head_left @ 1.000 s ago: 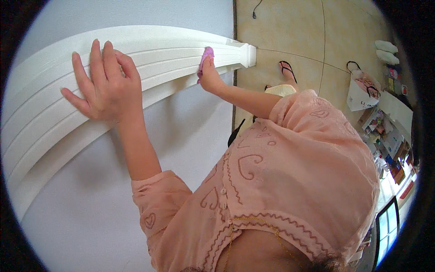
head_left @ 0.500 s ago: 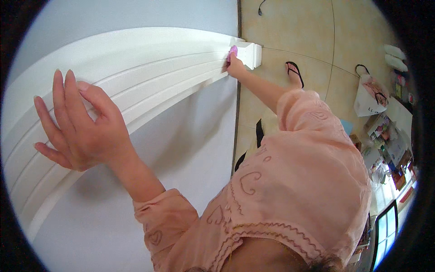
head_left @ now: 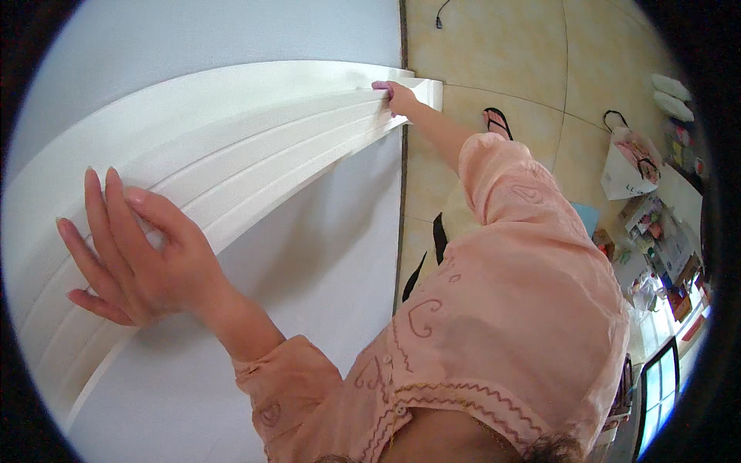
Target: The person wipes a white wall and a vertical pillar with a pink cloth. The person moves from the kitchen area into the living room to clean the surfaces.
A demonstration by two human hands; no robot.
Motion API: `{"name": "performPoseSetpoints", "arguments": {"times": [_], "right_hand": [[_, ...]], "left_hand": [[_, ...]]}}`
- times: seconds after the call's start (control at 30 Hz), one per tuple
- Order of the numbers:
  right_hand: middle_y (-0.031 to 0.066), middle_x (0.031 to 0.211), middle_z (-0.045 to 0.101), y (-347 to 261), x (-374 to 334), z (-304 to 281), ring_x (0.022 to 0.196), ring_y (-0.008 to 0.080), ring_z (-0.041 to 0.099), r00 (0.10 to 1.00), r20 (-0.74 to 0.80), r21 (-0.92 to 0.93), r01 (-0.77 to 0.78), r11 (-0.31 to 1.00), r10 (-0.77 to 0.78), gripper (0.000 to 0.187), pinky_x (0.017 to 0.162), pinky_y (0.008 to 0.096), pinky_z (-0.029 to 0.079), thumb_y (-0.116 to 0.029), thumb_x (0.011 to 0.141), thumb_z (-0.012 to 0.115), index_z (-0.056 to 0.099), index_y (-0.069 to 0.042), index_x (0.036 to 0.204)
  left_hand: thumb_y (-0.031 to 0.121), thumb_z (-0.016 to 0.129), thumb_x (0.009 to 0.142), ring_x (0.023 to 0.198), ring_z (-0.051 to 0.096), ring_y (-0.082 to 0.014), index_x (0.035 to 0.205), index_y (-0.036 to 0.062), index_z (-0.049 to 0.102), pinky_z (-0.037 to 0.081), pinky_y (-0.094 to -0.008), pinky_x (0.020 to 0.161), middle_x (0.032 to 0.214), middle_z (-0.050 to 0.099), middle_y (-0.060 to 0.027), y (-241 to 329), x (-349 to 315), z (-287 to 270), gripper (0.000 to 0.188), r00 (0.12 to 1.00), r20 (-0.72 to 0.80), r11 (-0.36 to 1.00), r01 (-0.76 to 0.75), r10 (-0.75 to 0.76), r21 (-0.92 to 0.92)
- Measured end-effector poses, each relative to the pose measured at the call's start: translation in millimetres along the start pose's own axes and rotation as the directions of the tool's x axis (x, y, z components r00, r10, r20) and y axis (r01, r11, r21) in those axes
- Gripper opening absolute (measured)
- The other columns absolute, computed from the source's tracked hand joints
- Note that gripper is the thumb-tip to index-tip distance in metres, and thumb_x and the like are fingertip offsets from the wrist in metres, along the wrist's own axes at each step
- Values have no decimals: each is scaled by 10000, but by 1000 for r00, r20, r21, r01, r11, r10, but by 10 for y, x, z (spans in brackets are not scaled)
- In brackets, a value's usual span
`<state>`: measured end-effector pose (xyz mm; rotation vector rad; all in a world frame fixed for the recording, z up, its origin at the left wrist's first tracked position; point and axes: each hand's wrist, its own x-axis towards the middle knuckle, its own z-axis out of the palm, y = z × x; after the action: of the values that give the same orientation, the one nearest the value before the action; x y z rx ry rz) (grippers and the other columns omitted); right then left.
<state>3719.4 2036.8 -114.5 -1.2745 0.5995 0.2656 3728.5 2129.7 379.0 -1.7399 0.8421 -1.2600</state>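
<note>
A long white moulding [head_left: 255,143] with stepped grooves runs along the pale wall, ending in a squared white block [head_left: 431,94] near the floor. At that lower end, my right hand [head_left: 403,102] is closed around a small purple cloth [head_left: 380,86] pressed against the grooved face. Most of the cloth is hidden by the fingers. My left hand [head_left: 154,266] is over the moulding's other end, its fingers outstretched and nothing in them. Whether its fingertips touch the surface I cannot tell.
Tan floor tiles [head_left: 494,46] meet the wall at a dark edge. My foot in a black flip-flop [head_left: 498,123] stands near the block. A white bag [head_left: 629,166] sits to the right, beside assorted items and a monitor [head_left: 660,393]. A cable end [head_left: 438,21] lies at the top.
My right hand has shifted slightly left and down with the cloth, which now reaches over the moulding's upper grooves. My left hand appears lower in the view, its fingers still spread.
</note>
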Motion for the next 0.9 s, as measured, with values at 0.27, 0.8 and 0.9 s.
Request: {"name": "performPoseSetpoints", "arguments": {"times": [0.27, 0.8, 0.9], "right_hand": [[111, 1000, 607, -870, -944, 267, 821, 246, 596, 836, -175, -94, 511, 854, -520, 457, 760, 345, 493, 77, 770, 519, 583, -171, 1149], [186, 1406, 378, -2321, -2104, 563, 1292, 356, 379, 460, -76, -302, 835, 460, -885, 590, 1065, 408, 348, 26, 853, 502, 316, -74, 1404], [198, 1388, 398, -2143, -2137, 449, 1277, 364, 392, 615, -24, -307, 746, 592, -788, 569, 1061, 400, 343, -7, 876, 493, 297, -54, 1409]], "left_hand": [[266, 586, 872, 1140, 569, -145, 938, 318, 696, 233, -432, 1076, 1136, 632, 196, 95, 49, -193, 138, 997, 48, 998, 61, -60, -33], [223, 574, 843, 1197, 515, -213, 933, 128, 687, 233, -516, 1086, 1133, 642, 14, 257, -41, -226, 172, 976, -85, 898, 148, -200, -414], [227, 563, 853, 1210, 504, -204, 973, 129, 702, 245, -506, 1087, 1131, 653, -6, 296, -112, -200, 208, 963, -123, 903, 174, -240, -393]]}}
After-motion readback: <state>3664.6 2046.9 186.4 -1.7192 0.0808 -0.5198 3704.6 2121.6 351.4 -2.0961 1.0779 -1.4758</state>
